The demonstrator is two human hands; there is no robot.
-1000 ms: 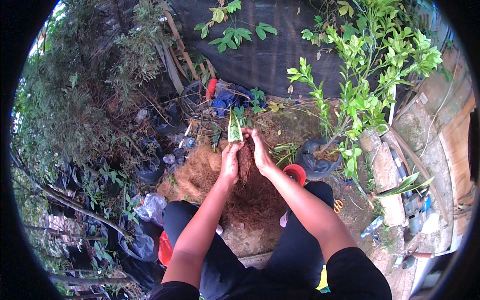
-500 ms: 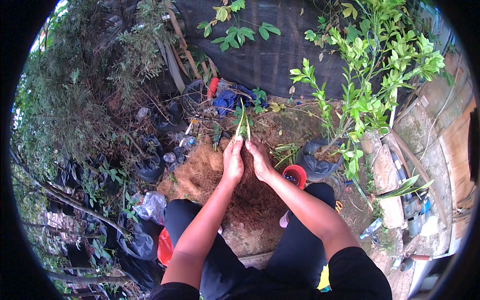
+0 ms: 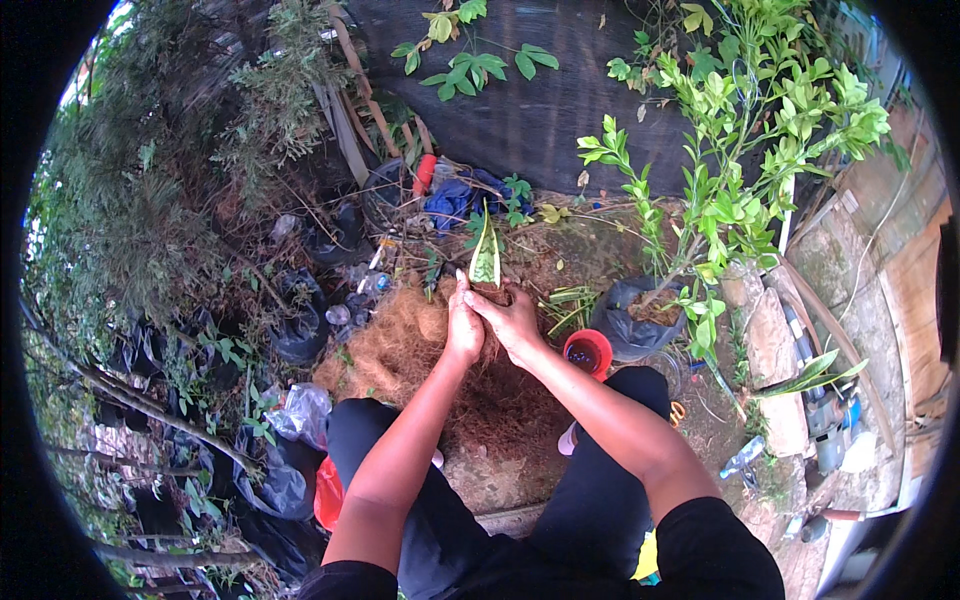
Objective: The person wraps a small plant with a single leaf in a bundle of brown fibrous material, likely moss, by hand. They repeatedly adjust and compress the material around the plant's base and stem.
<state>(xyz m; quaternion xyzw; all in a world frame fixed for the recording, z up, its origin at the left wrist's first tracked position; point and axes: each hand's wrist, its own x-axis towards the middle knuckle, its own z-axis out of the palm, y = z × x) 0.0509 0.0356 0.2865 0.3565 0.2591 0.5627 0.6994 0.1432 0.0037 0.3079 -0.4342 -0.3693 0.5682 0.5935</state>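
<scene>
Pointy grn leaf (image 3: 486, 262); prob. fibrous base (image 3: 492, 293)

Left grip (image 3: 464, 328) and right grip (image 3: 514, 322), both bare hands, cup the brown fibrous base (image 3: 492, 293) of a pale-edged green leaf (image 3: 485, 260). Below them lies a heap of brown fibre (image 3: 392, 338); a red pot (image 3: 602, 352) stands just beside a dark bag (image 3: 622, 338) holding a leafy shrub (image 3: 718, 212).

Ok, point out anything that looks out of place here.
A clear plastic bottle lies on its side at the right, and a crumpled clear plastic bag at the left; both look like stray litter.
</scene>
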